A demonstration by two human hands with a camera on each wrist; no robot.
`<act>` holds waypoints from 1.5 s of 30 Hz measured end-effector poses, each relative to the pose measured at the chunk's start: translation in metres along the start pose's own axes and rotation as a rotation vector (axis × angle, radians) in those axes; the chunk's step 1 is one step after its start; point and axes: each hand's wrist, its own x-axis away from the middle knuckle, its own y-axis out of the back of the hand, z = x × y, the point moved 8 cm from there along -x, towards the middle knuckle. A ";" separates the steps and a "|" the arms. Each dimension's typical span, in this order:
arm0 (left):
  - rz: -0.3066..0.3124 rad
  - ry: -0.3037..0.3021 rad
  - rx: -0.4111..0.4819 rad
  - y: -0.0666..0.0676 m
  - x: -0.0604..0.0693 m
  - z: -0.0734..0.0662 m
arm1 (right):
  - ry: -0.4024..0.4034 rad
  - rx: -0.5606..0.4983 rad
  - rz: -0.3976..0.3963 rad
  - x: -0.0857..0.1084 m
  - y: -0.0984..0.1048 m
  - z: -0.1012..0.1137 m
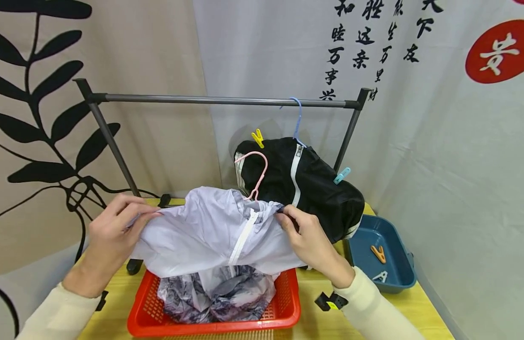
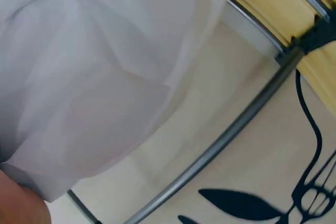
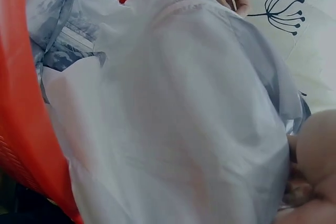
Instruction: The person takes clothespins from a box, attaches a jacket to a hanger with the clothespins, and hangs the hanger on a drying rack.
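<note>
A pale lavender jacket [image 1: 202,231] with a white zipper is stretched between both hands above a red basket. A pink hanger [image 1: 261,174] pokes its hook out of the jacket's collar; its lower part is hidden in the cloth. My left hand [image 1: 119,229] pinches the jacket's left shoulder edge between thumb and fingers. At the collar's right side, my right hand [image 1: 308,236] pinches the fabric. The jacket's lower part, patterned in grey and white, lies bunched in the red basket [image 1: 213,329]. In the right wrist view, the cloth [image 3: 184,103] fills the middle.
A black jacket [image 1: 321,189] with yellow and blue clips hangs by a blue hanger [image 1: 299,118] from the grey rack's bar [image 1: 215,99]. At right, a blue tray [image 1: 374,229] holds an orange clip [image 1: 378,254] and a white clip [image 1: 380,276] on the yellow table [image 1: 321,302].
</note>
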 end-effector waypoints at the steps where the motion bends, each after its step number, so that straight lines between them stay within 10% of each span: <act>1: -0.004 0.031 -0.003 0.001 0.001 0.003 | -0.002 -0.005 0.000 0.000 0.000 0.001; 10: 0.237 0.391 -0.092 -0.012 0.013 0.028 | 0.058 -0.030 0.006 0.001 -0.002 0.012; 17: 0.374 0.180 -0.089 -0.029 -0.002 -0.012 | 0.067 -0.005 0.013 -0.005 -0.003 0.014; 23: 0.340 -0.011 -0.049 -0.040 -0.021 -0.037 | 0.101 0.007 -0.008 -0.008 0.002 0.017; 35: 0.147 0.097 -0.200 -0.003 -0.030 -0.010 | -0.020 0.176 -0.039 0.002 0.028 -0.020; 45: 0.198 0.114 -0.192 0.011 -0.031 0.010 | -0.062 0.062 -0.059 0.002 0.047 -0.043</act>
